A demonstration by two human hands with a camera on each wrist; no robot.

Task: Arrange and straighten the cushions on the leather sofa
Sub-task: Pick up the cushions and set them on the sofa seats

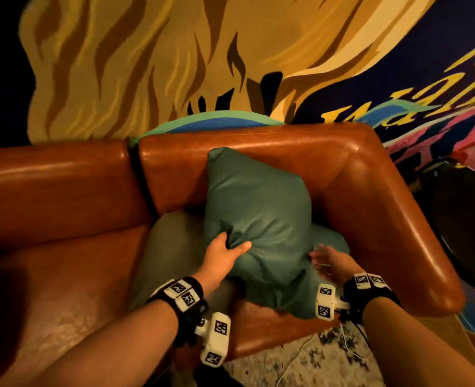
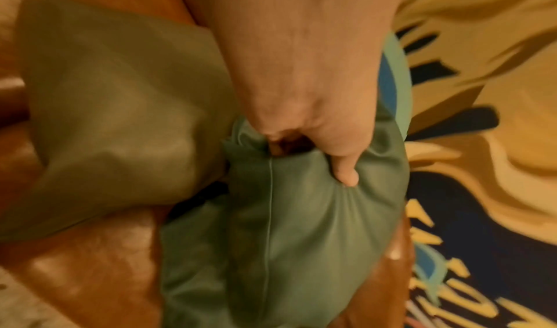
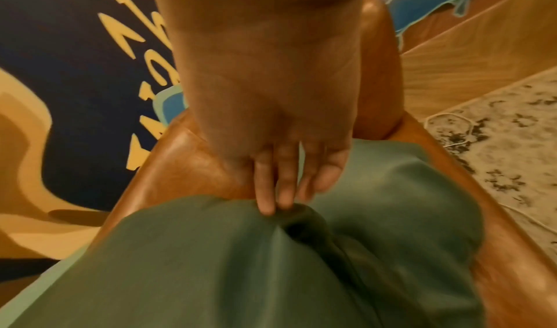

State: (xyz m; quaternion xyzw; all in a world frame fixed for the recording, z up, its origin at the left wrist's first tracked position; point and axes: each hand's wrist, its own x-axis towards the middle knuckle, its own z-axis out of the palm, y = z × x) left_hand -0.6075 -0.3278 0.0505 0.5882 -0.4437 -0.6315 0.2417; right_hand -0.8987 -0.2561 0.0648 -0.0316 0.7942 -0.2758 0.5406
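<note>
A dark green cushion [image 1: 258,208] stands tilted in the corner of the brown leather sofa [image 1: 370,191]. My left hand [image 1: 226,248] grips its lower left edge; in the left wrist view the left hand [image 2: 316,156] has its thumb pressed into the dark green cushion [image 2: 301,226], bunching the fabric. An olive cushion [image 1: 169,247] lies flat on the seat to the left, also visible as the olive cushion [image 2: 105,118]. A second green cushion [image 1: 331,241] lies under the first by the armrest. My right hand [image 1: 325,258] is open, and its straight fingers [image 3: 265,190] touch the green fabric [image 3: 211,261].
A painted mural wall [image 1: 175,65] rises behind the sofa back. The armrest [image 1: 414,247] closes off the right side. A mottled rug [image 1: 328,361] with a white cable [image 1: 352,350] lies in front. A dark round object [image 1: 465,233] stands right of the sofa.
</note>
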